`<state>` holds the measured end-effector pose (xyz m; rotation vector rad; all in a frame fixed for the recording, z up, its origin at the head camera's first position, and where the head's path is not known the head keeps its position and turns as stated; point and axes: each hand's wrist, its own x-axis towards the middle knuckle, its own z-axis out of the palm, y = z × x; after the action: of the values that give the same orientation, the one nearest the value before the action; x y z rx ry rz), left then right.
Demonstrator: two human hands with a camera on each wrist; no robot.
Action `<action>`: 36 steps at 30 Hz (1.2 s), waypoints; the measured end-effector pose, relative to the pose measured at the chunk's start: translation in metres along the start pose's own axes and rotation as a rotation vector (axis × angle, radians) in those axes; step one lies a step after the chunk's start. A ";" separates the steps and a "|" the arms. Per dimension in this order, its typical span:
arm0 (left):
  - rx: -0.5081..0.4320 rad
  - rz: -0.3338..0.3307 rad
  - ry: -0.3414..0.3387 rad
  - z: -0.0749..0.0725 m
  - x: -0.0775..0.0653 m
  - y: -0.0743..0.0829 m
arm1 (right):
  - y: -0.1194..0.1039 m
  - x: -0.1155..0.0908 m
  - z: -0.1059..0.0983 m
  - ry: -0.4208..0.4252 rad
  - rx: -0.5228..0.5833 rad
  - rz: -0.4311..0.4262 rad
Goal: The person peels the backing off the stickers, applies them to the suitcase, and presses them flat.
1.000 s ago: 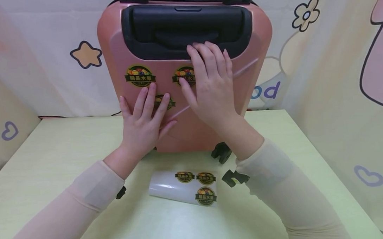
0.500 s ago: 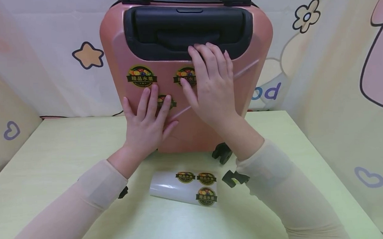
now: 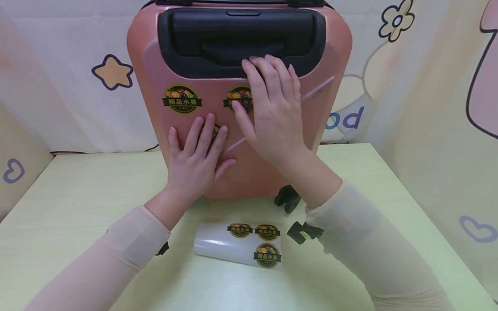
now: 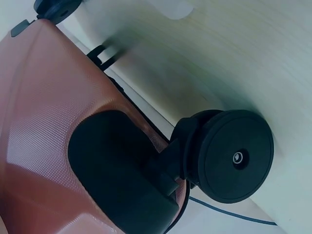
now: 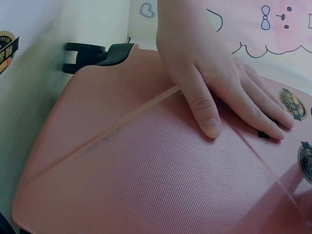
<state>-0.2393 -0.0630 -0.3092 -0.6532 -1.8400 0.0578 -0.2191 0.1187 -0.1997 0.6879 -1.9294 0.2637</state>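
Note:
A pink suitcase (image 3: 250,178) stands upright with a black handle recess (image 3: 180,62) near its top. Two round fruit stickers sit below the recess: a left sticker (image 3: 182,99) and a right sticker (image 3: 235,97). My left hand (image 3: 191,166) lies with spread, straight fingers on the shell, mostly covering a middle sticker (image 3: 215,133). In the right wrist view the left hand (image 5: 204,73) presses flat there. My right hand (image 3: 277,115) rests against the suitcase front, fingertips at the recess's lower edge. Its thumb lies at the right sticker, partly hidden by that hand.
On the table (image 3: 90,202) in front lies a glossy sticker sheet (image 3: 223,248) with three stickers on it. Black caster wheels (image 4: 236,156) carry the suitcase. A patterned curtain (image 3: 66,111) hangs behind and at the sides.
My left hand has slid slightly right across the shell, its fingers now covering more of the middle sticker. The right hand keeps its place on the suitcase.

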 end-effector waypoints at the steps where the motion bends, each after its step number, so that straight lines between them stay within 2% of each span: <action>1: 0.000 0.001 0.006 0.000 0.000 0.000 | 0.000 0.000 0.000 -0.002 0.001 0.001; 7: -0.003 0.008 0.048 0.001 0.001 -0.002 | 0.000 0.000 -0.001 -0.014 0.000 0.009; 16: -0.037 0.022 0.021 0.000 0.001 0.001 | 0.001 0.000 -0.001 -0.012 -0.004 0.002; 23: -0.060 0.010 -0.037 -0.002 -0.001 0.001 | 0.000 0.001 0.000 0.001 -0.012 -0.013; 29: -0.096 0.012 -0.008 -0.002 -0.002 0.000 | 0.001 0.000 0.000 0.000 -0.020 -0.014; 36: -0.121 0.018 -0.039 -0.003 -0.006 0.001 | 0.002 -0.001 0.001 0.001 -0.018 -0.017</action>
<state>-0.2347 -0.0661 -0.3138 -0.7579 -1.8859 -0.0286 -0.2207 0.1200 -0.2007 0.6914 -1.9222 0.2359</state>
